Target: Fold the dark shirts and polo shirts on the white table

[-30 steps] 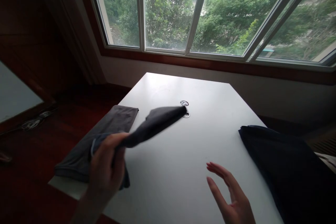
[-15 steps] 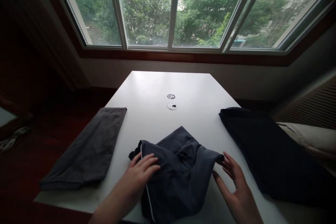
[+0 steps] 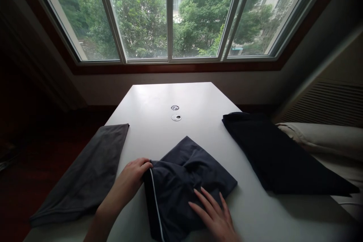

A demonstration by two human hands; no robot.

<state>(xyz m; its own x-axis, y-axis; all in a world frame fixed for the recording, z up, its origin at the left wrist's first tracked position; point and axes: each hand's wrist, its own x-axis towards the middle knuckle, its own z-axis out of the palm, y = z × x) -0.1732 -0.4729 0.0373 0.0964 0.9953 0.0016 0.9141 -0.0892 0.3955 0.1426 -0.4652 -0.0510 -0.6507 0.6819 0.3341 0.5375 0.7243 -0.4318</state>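
L hand (image 3: 124, 183) & R hand (image 3: 214, 215) on dark knit garment (image 3: 181, 193), smoothing it on desk (image 3: 159, 98).

Garment, white piping down its left side, lies bunched between the fingers of both hands, near front edge of desk. L fingers together, tips at garment's left edge by the piping; can't tell if pinching. R fingers spread apart, flat on cloth at lower right, not clamped. Folded grey garment (image 3: 82, 174) just left of L hand, not touching; folded black garment (image 3: 272, 155) well right of R fingers. Two cable grommets (image 3: 176, 113) ahead of the fingers. Step in hand looks like flattening; twisted fold above R fingers seems to call for pressing out first.
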